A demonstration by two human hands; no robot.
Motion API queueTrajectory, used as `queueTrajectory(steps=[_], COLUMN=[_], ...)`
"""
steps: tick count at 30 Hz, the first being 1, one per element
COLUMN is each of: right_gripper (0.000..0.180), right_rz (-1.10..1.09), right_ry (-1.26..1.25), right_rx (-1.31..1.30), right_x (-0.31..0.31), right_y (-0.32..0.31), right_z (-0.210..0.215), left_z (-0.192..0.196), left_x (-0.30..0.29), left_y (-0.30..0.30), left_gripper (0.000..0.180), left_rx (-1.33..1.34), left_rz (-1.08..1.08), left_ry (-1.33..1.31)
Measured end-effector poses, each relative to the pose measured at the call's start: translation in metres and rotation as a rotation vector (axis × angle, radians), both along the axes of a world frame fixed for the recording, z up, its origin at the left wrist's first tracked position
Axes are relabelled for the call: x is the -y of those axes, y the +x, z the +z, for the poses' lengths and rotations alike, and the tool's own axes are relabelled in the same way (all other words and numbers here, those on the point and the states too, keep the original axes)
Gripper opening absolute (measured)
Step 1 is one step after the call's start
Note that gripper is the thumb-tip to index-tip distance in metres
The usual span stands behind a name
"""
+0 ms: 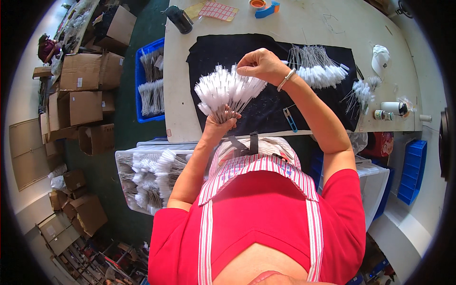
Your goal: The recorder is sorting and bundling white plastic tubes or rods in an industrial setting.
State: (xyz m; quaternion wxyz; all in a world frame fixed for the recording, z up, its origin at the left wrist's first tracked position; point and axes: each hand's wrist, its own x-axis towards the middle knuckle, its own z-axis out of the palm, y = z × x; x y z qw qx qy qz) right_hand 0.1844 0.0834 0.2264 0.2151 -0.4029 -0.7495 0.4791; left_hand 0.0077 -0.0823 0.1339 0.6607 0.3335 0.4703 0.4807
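My left hand (220,127) is closed round the wire stems of a fanned bunch of white bristle brushes (225,90), heads up and away from me. Over the right side of the bunch, my right hand (263,65) has its fingers pinched together at the brush tips; what they hold, if anything, is hidden. A black cloth (266,111) lies under both hands. To the right on it rests a pile of similar brushes (323,71), heads toward me. Blue-handled snips (290,120) lie on the cloth near its front edge.
A blue crate (141,114) of wire stems stands left of the table (178,114). A white bin (124,154) of brushes sits by my left arm. Across the table are a black cup (179,20), a blue tape dispenser (267,10), a white cap (380,58) and a white bottle (393,108).
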Motion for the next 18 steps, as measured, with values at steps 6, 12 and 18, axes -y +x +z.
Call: queueTrajectory(steps=[6, 12, 18], right_gripper=[0.018, 0.016, 0.016], right_rz=[0.198, 0.252, -0.163], right_ry=[-0.096, 0.224, 0.076], right_rx=[0.098, 0.05, -0.236], right_x=[-0.018, -0.004, 0.02], right_y=[0.036, 0.072, 0.158], right_z=[0.005, -0.021, -0.041], left_z=[-0.004, 0.012, 0.022], left_x=[-0.009, -0.012, -0.039], left_y=[0.006, 0.021, 0.077], left_gripper=[0.028, 0.026, 0.018], left_rx=[-0.345, -0.468, -0.335], left_rz=[-0.11, -0.272, -0.497], left_ry=[0.031, -0.069, -0.122])
